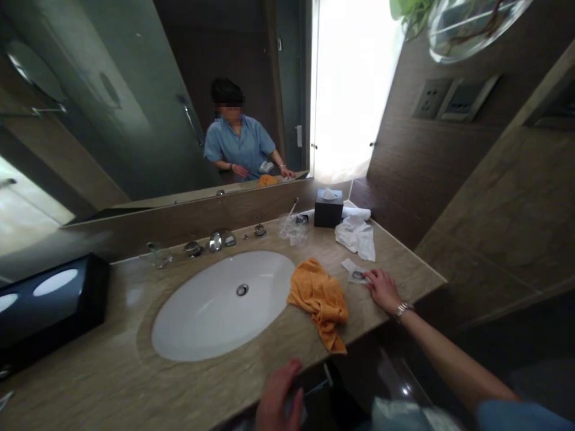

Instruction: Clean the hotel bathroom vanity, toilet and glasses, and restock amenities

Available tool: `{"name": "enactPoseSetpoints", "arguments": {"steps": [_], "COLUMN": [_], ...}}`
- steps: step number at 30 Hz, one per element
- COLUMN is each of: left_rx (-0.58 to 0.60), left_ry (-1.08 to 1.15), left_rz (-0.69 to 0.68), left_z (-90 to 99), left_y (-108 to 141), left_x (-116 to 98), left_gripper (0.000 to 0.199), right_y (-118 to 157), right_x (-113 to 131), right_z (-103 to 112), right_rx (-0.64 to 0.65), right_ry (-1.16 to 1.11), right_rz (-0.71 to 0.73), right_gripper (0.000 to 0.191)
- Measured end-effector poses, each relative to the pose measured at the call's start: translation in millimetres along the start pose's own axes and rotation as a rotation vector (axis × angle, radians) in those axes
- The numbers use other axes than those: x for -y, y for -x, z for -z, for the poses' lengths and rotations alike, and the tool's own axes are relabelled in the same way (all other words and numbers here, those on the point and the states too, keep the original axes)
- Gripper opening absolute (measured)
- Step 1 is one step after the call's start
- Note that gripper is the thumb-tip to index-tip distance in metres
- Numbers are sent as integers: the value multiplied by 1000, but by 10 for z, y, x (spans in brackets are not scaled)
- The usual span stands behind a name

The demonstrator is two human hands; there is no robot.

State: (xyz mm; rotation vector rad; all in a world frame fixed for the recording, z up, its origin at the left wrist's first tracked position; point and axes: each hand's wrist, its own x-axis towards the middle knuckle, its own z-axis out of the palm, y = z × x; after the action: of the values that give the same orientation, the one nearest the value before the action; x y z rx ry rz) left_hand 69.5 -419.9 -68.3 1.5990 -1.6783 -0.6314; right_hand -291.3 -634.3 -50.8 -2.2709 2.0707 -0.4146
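Observation:
My right hand is low over the counter, its thumb and forefinger closed on the edge of a small, flat white packet with a dark mark. What the packet holds is too small to tell. Left of that hand, a crumpled orange cloth lies between the basin and the counter's front edge. My left hand, slightly blurred, is at the front edge with thumb and fingers apart; I see nothing gripped in it. A crumpled white tissue lies behind the packet.
A white oval basin is set into the stone counter, with a chrome faucet behind. Along the back stand a black tissue box and clear crumpled plastic. A dark box is at left, a glass vase upper right.

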Motion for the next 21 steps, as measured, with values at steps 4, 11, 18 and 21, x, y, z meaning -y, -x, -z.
{"name": "enactPoseSetpoints", "arguments": {"steps": [4, 11, 18, 21], "left_rx": [55, 449, -66, -312], "left_ry": [-165, -22, 105, 166], "left_rz": [58, 123, 276, 333], "left_z": [-344, -1080, -342, 38], "left_y": [-1184, -1668, -2429, -3088], "left_x": [-709, -912, -605, -360], "left_gripper": [70, 75, 53, 64], "right_y": [-434, -1921, -3250, -3325], "right_x": [-174, 541, 2048, 2096], "right_z": [173, 137, -233, -142], "right_rx": [-49, -65, 100, 140], "right_ry": [-166, -890, -1102, -1064], "right_rz": [80, 219, -5, 24], "right_gripper": [29, 42, 78, 56]}}
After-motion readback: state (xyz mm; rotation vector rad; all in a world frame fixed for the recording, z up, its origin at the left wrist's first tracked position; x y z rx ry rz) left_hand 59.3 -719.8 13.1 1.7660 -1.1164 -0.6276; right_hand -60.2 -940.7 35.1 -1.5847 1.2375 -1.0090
